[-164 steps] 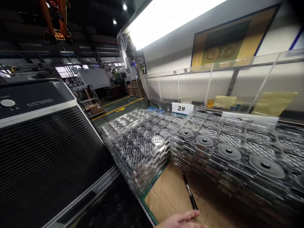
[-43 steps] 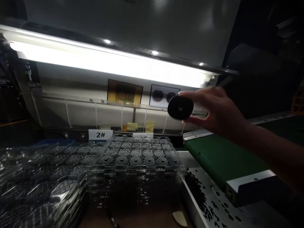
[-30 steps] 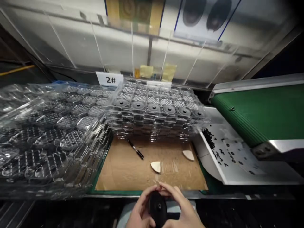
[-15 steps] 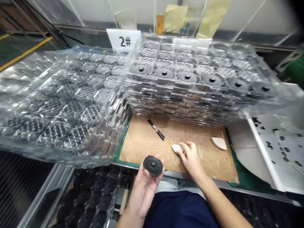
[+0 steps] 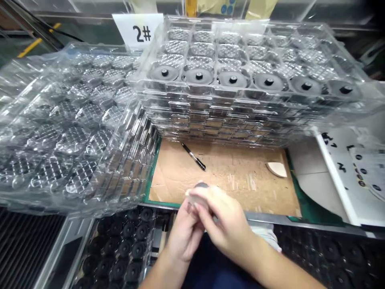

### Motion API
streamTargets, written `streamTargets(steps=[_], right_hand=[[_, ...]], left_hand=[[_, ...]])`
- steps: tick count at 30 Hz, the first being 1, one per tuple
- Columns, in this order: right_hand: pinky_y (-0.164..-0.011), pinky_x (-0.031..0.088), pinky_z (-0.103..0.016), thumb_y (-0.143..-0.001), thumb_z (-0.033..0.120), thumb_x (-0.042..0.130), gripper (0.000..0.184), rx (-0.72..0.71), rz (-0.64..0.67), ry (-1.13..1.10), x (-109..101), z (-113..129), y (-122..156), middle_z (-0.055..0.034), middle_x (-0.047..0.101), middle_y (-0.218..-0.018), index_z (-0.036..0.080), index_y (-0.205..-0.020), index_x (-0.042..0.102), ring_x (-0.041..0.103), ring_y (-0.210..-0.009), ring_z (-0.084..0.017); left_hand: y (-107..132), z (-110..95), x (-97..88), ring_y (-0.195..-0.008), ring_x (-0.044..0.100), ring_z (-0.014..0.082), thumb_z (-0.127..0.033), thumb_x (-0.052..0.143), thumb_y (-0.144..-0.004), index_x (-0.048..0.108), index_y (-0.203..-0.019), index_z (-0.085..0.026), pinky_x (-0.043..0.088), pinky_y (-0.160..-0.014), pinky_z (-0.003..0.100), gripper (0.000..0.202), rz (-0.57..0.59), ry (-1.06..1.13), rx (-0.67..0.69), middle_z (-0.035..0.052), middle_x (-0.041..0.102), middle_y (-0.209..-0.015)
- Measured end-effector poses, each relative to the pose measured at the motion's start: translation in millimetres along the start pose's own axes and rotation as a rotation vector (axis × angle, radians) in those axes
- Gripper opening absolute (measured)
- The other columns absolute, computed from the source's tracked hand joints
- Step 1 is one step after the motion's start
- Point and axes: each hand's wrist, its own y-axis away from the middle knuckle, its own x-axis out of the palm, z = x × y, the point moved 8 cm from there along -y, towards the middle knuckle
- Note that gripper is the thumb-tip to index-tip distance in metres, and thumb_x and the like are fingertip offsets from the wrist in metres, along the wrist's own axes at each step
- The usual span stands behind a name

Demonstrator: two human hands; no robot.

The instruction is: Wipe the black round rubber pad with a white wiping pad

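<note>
The left grip [image 5: 184, 237] and right grip [image 5: 224, 226] have come together just over the front edge of the surface, both closed around a black round disc [image 5: 201, 185]. The disc now sits between them, with only a sliver of its upper rim showing above the right fingers. Half a second earlier it lay flat on the left palm while the right hand pressed a cream wedge on the board. That wedge no longer lies there. A pale patch at the fingertips [image 5: 190, 195] may be it, but I cannot tell.

Below and left of the grips, a bin holds rows of black round parts [image 5: 129, 249]. More of them [image 5: 331, 251] lie below and right. The grips' front edge is a grey metal lip [image 5: 249, 216]. Beyond it, a brown cardboard sheet [image 5: 237, 176] spreads ahead, giving open room up to a black-and-silver pen [image 5: 193, 156] and a second cream wedge [image 5: 276, 169].

A tall stack of clear plastic trays [image 5: 237, 116] rises beyond the cardboard, and another [image 5: 72, 136] leans in on the left. Far right sits a white tray of small black pieces [image 5: 343, 172].
</note>
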Motion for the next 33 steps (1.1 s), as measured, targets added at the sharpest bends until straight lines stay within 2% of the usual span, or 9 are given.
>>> streamTargets(steps=[4, 8, 13, 16, 18, 22, 27, 31, 33], right_hand=[[-0.065, 0.047, -0.022, -0.09, 0.012, 0.047, 0.017, 0.04, 0.237, 0.013, 15, 5, 3, -0.0025, 0.063, -0.081, 0.017, -0.094, 0.062, 0.06, -0.072, -0.013], [-0.074, 0.047, -0.027, -0.091, 0.012, 0.042, 0.022, 0.006, -0.034, 0.012, -12, 6, 8, -0.008, 0.064, -0.092, 0.012, -0.104, 0.06, 0.06, -0.083, -0.016], [-0.068, 0.046, -0.018, -0.088, 0.009, 0.05, 0.017, 0.088, 0.137, -0.099, -17, 5, 24, -0.0006, 0.063, -0.083, 0.016, -0.097, 0.062, 0.059, -0.074, -0.01], [-0.073, 0.046, -0.024, -0.09, 0.01, 0.046, 0.02, 0.009, -0.076, 0.009, -40, 10, 27, -0.006, 0.064, -0.089, 0.012, -0.102, 0.061, 0.06, -0.081, -0.014], [-0.074, 0.047, -0.025, -0.09, 0.01, 0.044, 0.022, -0.021, -0.12, -0.024, -45, 13, 32, -0.0075, 0.064, -0.09, 0.011, -0.106, 0.059, 0.059, -0.082, -0.015], [-0.068, 0.047, -0.018, -0.088, 0.007, 0.051, 0.017, 0.068, 0.112, -0.13, -33, 10, 39, -0.0005, 0.063, -0.082, 0.016, -0.096, 0.062, 0.058, -0.073, -0.01], [-0.078, 0.047, -0.023, -0.09, 0.009, 0.046, 0.02, -0.052, -0.122, -0.034, -56, 18, 38, -0.0076, 0.064, -0.092, 0.01, -0.105, 0.06, 0.06, -0.084, -0.014], [-0.066, 0.045, -0.015, -0.088, 0.007, 0.051, 0.019, 0.06, 0.12, -0.091, -56, 15, 61, 0.001, 0.062, -0.082, 0.018, -0.1, 0.061, 0.057, -0.071, -0.008], [-0.062, 0.044, -0.015, -0.088, 0.007, 0.051, 0.02, 0.151, 0.147, 0.011, -65, 12, 72, 0.0024, 0.061, -0.08, 0.02, -0.1, 0.06, 0.056, -0.067, -0.007]], left_hand=[[4, 4, 5.4, -0.09, 0.065, 0.0162, -0.031, 0.083, -0.056, 0.069, -0.103, -0.023, 0.054, -0.077, 0.02, 0.05, -0.025, -0.02, -0.011, 0.005, 0.07, -0.102], [6, 7, 21.9, -0.077, 0.065, 0.0114, -0.029, 0.082, -0.059, 0.072, -0.091, -0.02, 0.052, -0.075, 0.018, 0.034, 0.037, -0.061, -0.015, 0.0023, 0.071, -0.085], [6, 13, 33.9, -0.093, 0.065, 0.0176, -0.033, 0.086, -0.049, 0.069, -0.101, -0.023, 0.053, -0.079, 0.021, 0.056, 0.027, -0.138, -0.049, 0.0043, 0.07, -0.104], [7, 20, 44.2, -0.087, 0.066, 0.0167, -0.031, 0.085, -0.051, 0.072, -0.093, -0.02, 0.052, -0.079, 0.021, 0.045, 0.083, -0.167, -0.078, 0.0052, 0.072, -0.092], [9, 21, 48.7, -0.088, 0.066, 0.0177, -0.031, 0.086, -0.051, 0.071, -0.095, -0.019, 0.052, -0.082, 0.023, 0.047, 0.113, -0.191, -0.085, 0.0061, 0.072, -0.093], [14, 23, 49.7, -0.095, 0.064, 0.0168, -0.027, 0.086, -0.053, 0.069, -0.103, -0.024, 0.051, -0.082, 0.021, 0.054, 0.083, -0.193, -0.088, 0.0042, 0.07, -0.104], [16, 30, 59.4, -0.09, 0.065, 0.0172, -0.032, 0.086, -0.05, 0.071, -0.094, -0.02, 0.051, -0.082, 0.022, 0.047, 0.109, -0.211, -0.115, 0.0042, 0.072, -0.091], [21, 30, 62.7, -0.093, 0.064, 0.0154, -0.028, 0.089, -0.043, 0.07, -0.1, -0.024, 0.05, -0.083, 0.019, 0.06, 0.117, -0.191, -0.154, 0.0033, 0.071, -0.102], [24, 34, 66.8, -0.092, 0.064, 0.0143, -0.028, 0.089, -0.043, 0.07, -0.1, -0.023, 0.051, -0.081, 0.018, 0.061, 0.131, -0.164, -0.186, 0.0029, 0.071, -0.101]])
